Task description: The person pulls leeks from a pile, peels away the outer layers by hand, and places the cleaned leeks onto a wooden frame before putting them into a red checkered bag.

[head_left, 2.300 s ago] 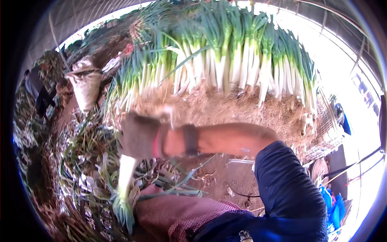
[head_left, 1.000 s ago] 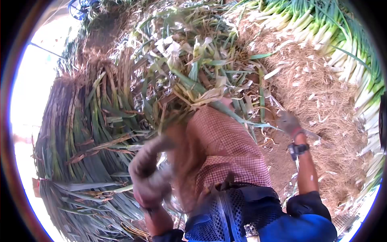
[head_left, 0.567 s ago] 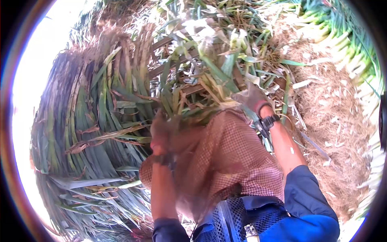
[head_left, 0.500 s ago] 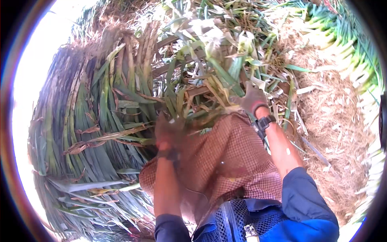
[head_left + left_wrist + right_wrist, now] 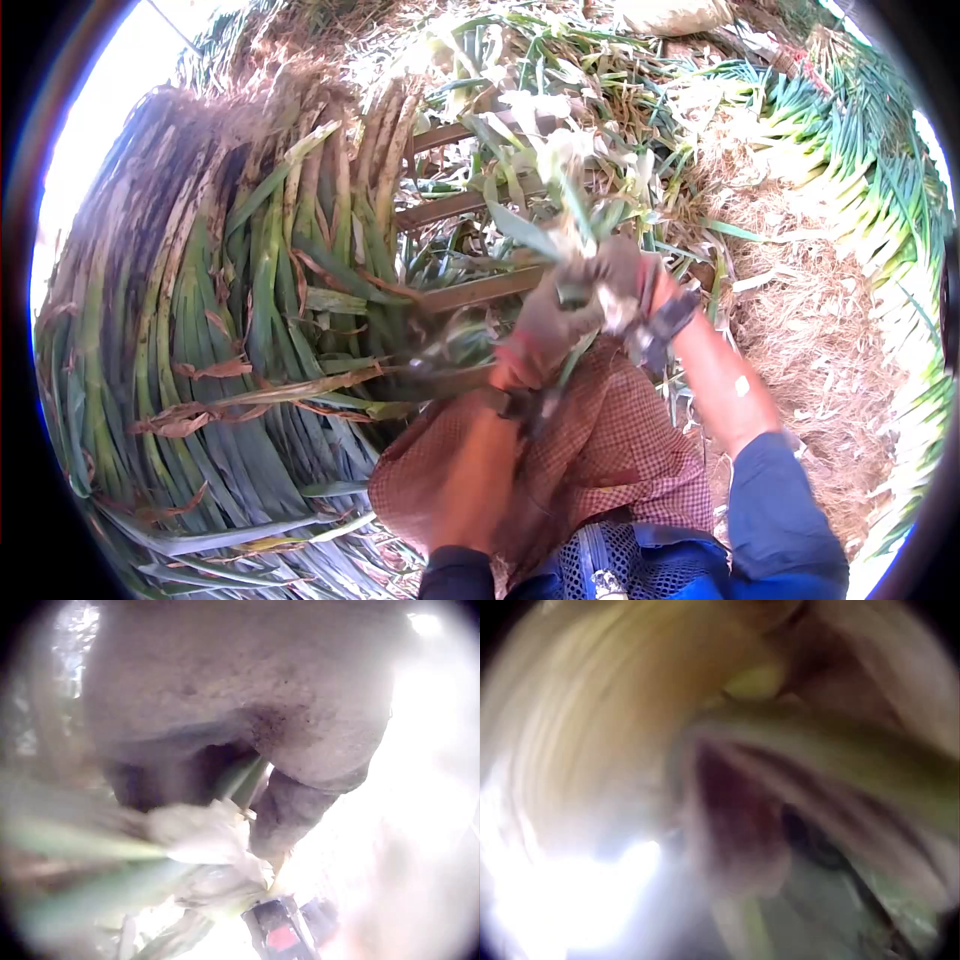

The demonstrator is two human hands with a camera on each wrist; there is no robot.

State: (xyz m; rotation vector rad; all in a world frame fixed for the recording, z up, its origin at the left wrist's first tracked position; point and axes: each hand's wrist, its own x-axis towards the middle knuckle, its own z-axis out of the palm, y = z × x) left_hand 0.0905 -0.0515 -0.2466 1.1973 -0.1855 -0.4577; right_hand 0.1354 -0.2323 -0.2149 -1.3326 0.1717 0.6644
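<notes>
Both gloved hands meet above the lap in the head view. My left hand (image 5: pixel 550 320) has its fingers curled round a leek, and my right hand (image 5: pixel 620 272) grips it just beside. Green and whitish leaves (image 5: pixel 575 215) of this leek stick up beyond the hands, blurred. In the left wrist view, the left glove (image 5: pixel 255 697) closes over a green stem, with pale loose sheath leaves (image 5: pixel 210 840) below the fingers. A blurred stalk (image 5: pixel 840 750) crosses close to the camera in the right wrist view. The fingers hide much of the leek.
A thick stack of untrimmed leeks (image 5: pixel 200 300) lies on the left. Ahead are wooden slats (image 5: pixel 480 290) among leaf scraps (image 5: pixel 500 180). Cleaned leeks (image 5: pixel 850 180) line the right side, their roots (image 5: pixel 800 330) towards me. A checked cloth (image 5: pixel 620 430) covers the lap.
The view swung left from the cleaned row, where a hand held a white-stemmed leek. Lately my hands, apart over the leaf scraps half a second ago, have come together on a leek.
</notes>
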